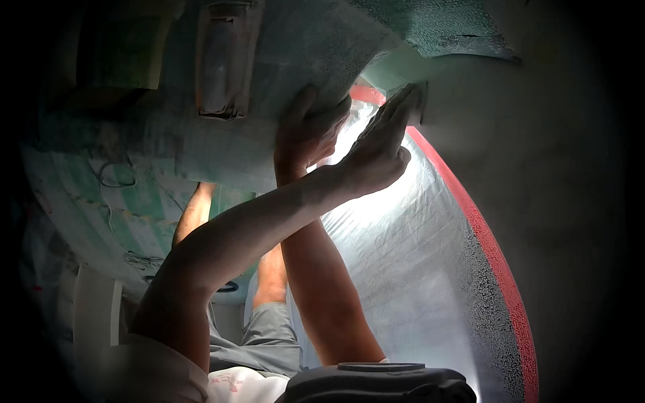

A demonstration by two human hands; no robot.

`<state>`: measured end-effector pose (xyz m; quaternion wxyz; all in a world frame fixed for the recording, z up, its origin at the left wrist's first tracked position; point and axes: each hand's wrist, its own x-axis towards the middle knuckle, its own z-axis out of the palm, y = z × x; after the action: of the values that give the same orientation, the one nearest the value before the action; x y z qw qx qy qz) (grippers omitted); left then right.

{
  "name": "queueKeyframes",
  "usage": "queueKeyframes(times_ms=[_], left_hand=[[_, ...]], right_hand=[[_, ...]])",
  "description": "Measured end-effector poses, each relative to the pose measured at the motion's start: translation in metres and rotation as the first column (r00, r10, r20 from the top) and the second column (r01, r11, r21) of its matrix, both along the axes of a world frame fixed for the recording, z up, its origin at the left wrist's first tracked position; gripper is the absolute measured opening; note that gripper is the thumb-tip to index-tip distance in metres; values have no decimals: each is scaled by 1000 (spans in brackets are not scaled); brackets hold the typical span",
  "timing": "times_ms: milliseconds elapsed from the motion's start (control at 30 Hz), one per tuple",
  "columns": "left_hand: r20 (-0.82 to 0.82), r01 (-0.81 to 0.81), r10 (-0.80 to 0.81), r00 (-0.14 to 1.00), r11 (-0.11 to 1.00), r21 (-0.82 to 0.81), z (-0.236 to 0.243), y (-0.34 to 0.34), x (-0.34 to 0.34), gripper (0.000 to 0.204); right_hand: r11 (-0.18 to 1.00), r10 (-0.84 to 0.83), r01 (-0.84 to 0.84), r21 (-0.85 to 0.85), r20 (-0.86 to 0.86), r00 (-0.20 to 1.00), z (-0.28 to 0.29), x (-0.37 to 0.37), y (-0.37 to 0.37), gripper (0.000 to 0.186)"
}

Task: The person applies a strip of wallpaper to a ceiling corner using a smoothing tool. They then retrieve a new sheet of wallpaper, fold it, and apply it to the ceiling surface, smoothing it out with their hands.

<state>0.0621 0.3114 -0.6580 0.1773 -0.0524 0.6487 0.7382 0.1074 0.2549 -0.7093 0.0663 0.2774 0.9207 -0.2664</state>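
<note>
My forearms cross, the left one passing over the right. My left hand [379, 148] reaches to the upper right with its fingers straight and together. It presses a thin, flat, dark-edged pad [422, 104] to the grey wall surface [484, 121]; most of the pad is hidden behind the fingers. My right hand [309, 134] is beside it on the left, at the edge of a dusty grey-green panel [269, 60]. Its thumb stands apart from the fingers, and I see nothing held in it. The fingertips are in shadow.
Translucent plastic sheeting [416, 248], brightly lit from behind, hangs below my hands along a curved red tape strip [484, 235]. A rectangular recess [225, 67] sits in the panel. A thin cable [111, 201] runs over the green-striped surface on the left. Bare legs [272, 275] show below.
</note>
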Motion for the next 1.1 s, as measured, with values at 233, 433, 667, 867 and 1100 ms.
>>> queueKeyframes(times_ms=[233,433,667,867,1100], left_hand=[[-245,7,-32,969,995,-102,61,-5,22,101],[-266,-98,71,961,991,-91,63,8,30,102],[113,6,1,994,998,-62,8,-3,7,93],[125,-88,113,986,977,-193,-57,17,5,87],[-62,-140,130,990,974,-181,-1,24,9,88]], right_hand=[[998,-48,50,-33,40,998,13,6,-5,78],[999,-18,20,-27,62,998,14,7,-11,81],[999,-35,32,43,68,997,13,1,-7,78],[1000,-25,26,-16,93,995,17,-1,-9,75],[999,-17,21,-40,77,997,15,-4,-1,73]])
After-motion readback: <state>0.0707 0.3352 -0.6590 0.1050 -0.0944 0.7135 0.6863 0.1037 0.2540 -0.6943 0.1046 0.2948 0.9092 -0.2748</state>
